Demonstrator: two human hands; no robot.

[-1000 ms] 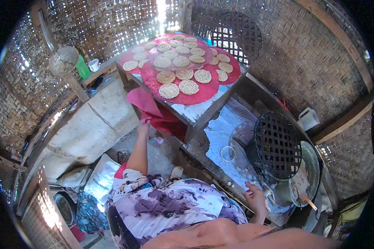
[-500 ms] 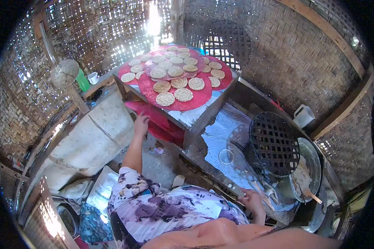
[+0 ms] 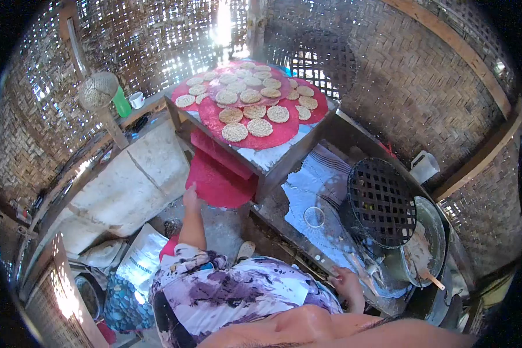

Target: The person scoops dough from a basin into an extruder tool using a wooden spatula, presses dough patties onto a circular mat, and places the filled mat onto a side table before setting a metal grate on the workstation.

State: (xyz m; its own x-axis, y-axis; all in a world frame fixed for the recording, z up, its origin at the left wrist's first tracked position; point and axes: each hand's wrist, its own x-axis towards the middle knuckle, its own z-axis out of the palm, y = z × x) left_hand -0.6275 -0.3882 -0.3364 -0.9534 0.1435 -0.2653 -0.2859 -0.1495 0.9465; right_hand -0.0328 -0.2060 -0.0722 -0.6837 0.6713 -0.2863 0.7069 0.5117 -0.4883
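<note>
My left hand (image 3: 192, 200) reaches down and forward, its blurred fingers closed at the left edge of a thin red sheet (image 3: 217, 182). That sheet hangs out from beneath the raised wooden stand. My right hand (image 3: 347, 284) is low at the near edge of the bench, fingers curled together; what they hold, if anything, is too small to make out. On top of the stand, round red sheets (image 3: 267, 143) overlap, bearing several pale, flat, round, textured cakes (image 3: 260, 127). A clear ring-shaped object (image 3: 314, 217) lies on a white cloth (image 3: 307, 200) on the bench.
A dark lattice basket (image 3: 383, 203) leans by a metal basin (image 3: 438, 229) holding pale dough-like stuff and a wooden-handled tool (image 3: 434, 281). A white jug (image 3: 425, 167) stands behind. At left are a green bottle (image 3: 121, 103), a white cup (image 3: 137, 100) and a blue patterned bag (image 3: 127, 301).
My left hand has moved down and toward me, and the red sheet beside it now hangs lower and farther out from under the stand. My right hand has barely shifted.
</note>
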